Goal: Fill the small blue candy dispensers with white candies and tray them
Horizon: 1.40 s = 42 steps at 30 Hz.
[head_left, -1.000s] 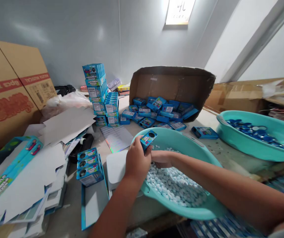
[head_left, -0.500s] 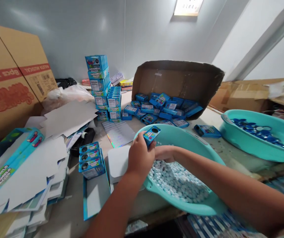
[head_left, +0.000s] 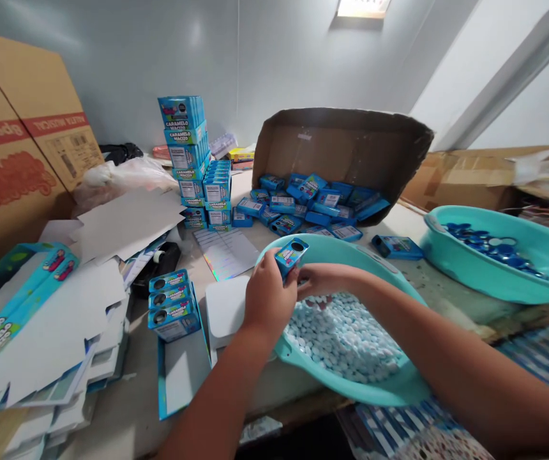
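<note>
- Since a moment ago the right hand (head_left: 325, 281) has come up out of the white tablets (head_left: 346, 335) and now sits just above them, its fingers meeting the small blue box (head_left: 291, 254) from the right.
- That box is pinched in the left hand (head_left: 267, 297), tilted, with the round hole in its face showing; it is held over the near-left rim of the teal basin (head_left: 389, 390).
- Whether the right hand's fingers hold anything I cannot tell; they are bent in against the box.
- Tablets fill the bottom of the basin, heaped toward the near side.
- Left of the basin, three more blue boxes (head_left: 172, 310) lie side by side on an opened blue carton (head_left: 179, 377), next to a flat white sheet (head_left: 224, 310).
- Further left, flattened cartons (head_left: 39, 332) lie in a loose heap.
- Behind, a stack of blue boxes (head_left: 193, 163) stands by the wall, and a cardboard box on its side (head_left: 346, 153) spills loose blue boxes (head_left: 313, 204) onto the table.
- To the right, a second teal basin (head_left: 495, 275) holds blue caps (head_left: 492, 249).
</note>
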Motion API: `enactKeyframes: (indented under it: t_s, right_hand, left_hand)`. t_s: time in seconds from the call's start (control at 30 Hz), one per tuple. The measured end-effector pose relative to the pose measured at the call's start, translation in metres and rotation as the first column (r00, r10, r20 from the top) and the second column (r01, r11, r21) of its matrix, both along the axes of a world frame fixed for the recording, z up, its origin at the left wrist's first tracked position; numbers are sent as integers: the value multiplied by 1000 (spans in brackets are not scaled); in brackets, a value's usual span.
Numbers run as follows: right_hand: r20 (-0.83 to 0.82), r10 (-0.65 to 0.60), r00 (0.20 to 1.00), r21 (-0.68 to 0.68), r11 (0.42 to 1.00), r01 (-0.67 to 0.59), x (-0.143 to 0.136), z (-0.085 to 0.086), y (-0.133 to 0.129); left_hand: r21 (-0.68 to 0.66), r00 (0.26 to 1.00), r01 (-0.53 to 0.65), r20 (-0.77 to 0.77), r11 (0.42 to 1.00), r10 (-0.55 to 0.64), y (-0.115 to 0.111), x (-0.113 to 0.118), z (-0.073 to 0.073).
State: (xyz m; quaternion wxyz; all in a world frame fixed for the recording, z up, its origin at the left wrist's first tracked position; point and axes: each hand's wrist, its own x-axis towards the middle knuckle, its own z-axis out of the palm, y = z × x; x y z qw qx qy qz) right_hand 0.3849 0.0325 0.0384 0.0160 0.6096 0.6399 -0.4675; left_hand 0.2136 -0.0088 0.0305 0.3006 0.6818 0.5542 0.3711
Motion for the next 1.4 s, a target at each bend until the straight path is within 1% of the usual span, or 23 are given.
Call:
enactKeyframes:
  t_s: [0.07, 0.13, 0.2, 0.27, 0.33, 0.4, 0.47, 0.53, 0.63, 0.7, 0.8, 0.9, 0.97, 1.07, 1.2, 1.4]
  right_hand:
    - [93, -46, 995, 30, 999, 43, 3, 6, 3]
    - [165, -119, 979, 109, 989, 102, 6, 11, 5]
    - [204, -191, 960, 204, 968, 149, 8, 15, 6]
    - [210, -240, 948, 279, 944, 177, 11, 16, 7]
    - [144, -281, 949, 340, 915, 219, 13, 15, 8]
    - [14, -307, 952, 385, 880, 278, 17, 13, 9]
    - [-110, -326, 939, 413, 844, 341, 20, 12, 10]
    - [-146, -361, 921, 452, 804, 386, 21, 12, 10]
    - [-174, -422, 890, 521, 727, 447, 19, 15, 8]
    - [-255, -436, 863, 536, 679, 502, 15, 18, 7]
    - [-422, -446, 789, 481, 628, 612, 11, 21, 6]
    - [-579, -469, 667, 346, 599, 722, 7, 20, 6]
    - [-661, -476, 580, 243, 595, 766, 5, 20, 6]
    - [-749, -467, 470, 117, 605, 788, 0, 20, 6]
    - [-794, -493, 355, 14, 569, 822, -6, 22, 4]
    - [-843, -478, 247, -119, 614, 781, -6, 24, 3]
  left_hand:
    - [13, 1000, 2, -10, 1000, -2, 0, -1, -1]
    - [26, 1000, 4, -16, 1000, -3, 0, -1, -1]
    - [40, 1000, 16, -26, 999, -14, 0, -1, -2]
    - [59, 998, 51, -50, 997, -49, 0, -1, -3]
    - [87, 992, 103, -88, 991, -95, 0, -1, -5]
    - [115, 983, 149, -124, 982, -135, 0, -1, -6]
    - [127, 977, 168, -154, 977, -148, 0, -1, -7]
    - [120, 972, 172, -180, 978, -149, 0, -1, -7]
    - [106, 962, 190, -218, 976, -164, -2, -1, -5]
    - [106, 949, 227, -248, 968, -195, -3, -1, -3]
    - [106, 920, 295, -300, 949, -252, -4, -3, -2]
    - [107, 883, 372, -346, 922, -317, -5, -4, -2]
    - [106, 858, 421, -370, 901, -358, -5, -3, -2]
    - [91, 837, 452, -388, 887, -387, -5, -3, -1]
    - [80, 844, 434, -385, 898, -374, -6, -2, -1]
    - [93, 863, 404, -367, 910, -346, -6, -2, -4]
